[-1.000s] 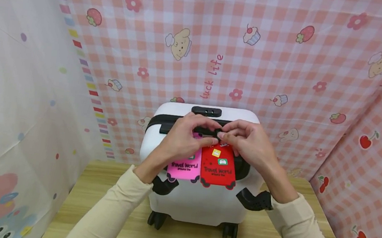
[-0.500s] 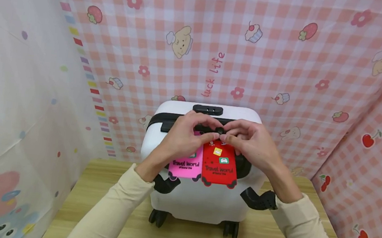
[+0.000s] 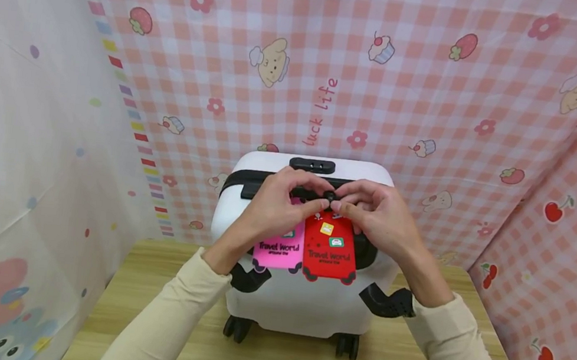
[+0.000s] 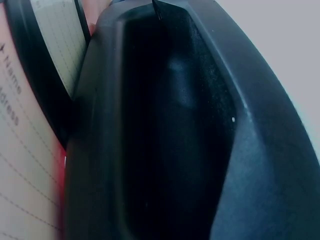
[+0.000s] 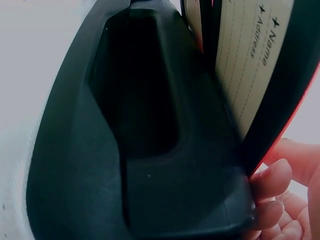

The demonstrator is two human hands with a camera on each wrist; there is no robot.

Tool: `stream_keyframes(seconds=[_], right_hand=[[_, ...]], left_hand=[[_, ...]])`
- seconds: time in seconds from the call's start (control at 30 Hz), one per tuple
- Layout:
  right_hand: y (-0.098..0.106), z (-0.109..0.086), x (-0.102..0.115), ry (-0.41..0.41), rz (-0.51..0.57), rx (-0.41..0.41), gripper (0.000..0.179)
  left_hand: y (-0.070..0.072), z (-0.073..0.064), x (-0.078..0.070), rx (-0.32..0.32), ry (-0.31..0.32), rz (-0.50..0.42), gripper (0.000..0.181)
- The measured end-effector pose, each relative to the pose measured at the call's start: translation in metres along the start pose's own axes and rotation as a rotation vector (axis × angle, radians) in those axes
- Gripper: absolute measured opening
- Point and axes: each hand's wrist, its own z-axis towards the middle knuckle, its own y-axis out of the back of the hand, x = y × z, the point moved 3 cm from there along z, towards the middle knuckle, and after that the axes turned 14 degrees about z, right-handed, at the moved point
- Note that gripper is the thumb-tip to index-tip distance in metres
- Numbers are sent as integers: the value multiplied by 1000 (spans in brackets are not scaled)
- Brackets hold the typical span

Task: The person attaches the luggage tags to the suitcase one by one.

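A red luggage tag (image 3: 331, 250) and a pink luggage tag (image 3: 278, 254) hang side by side at the front of a white suitcase (image 3: 300, 309). My left hand (image 3: 286, 203) pinches the black strap (image 3: 329, 198) above the red tag between thumb and index finger, partly covering the pink tag. From the other side my right hand (image 3: 382, 219) pinches the same strap with thumb and fingers. In the right wrist view, my right fingers (image 5: 274, 181) lie beside the red-edged tag, whose lined card (image 5: 252, 55) reads Name and Address. How the strap runs between the fingertips is hard to see.
The suitcase has a black combination lock (image 3: 312, 165) on top, a recessed black handle (image 4: 175, 125) behind the tags, and black wheels (image 3: 347, 346). It stands on a wooden surface (image 3: 175, 333). A checked pink curtain (image 3: 302, 57) hangs close behind.
Both hands stay in almost the same place. The fingertips and the black strap between them have shifted slightly; the tags still hang as before.
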Motion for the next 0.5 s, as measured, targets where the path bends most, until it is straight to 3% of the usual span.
stream_keyframes(seconds=[0.5], right_hand=[[-2, 0, 1, 1, 11, -7, 19]], left_hand=[[-1, 0, 0, 5, 7, 32, 20]])
